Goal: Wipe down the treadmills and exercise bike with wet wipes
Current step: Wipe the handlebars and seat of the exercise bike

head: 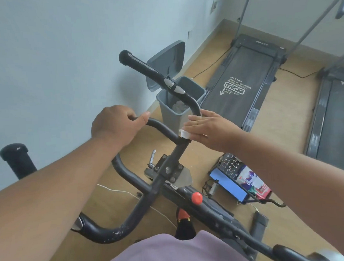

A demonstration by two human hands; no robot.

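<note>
At the exercise bike, wiping the handlebar.
The left hand grips the bar; the right hand, fingers flat, presses the wet wipe there. Used wipes sit in the bin. Treadmills may be done.

Two hands on show, left and right. One exercise bike, one white wet wipe, one red knob. Two treadmills, one centre, another right. One grey open-lidded bin.
</note>
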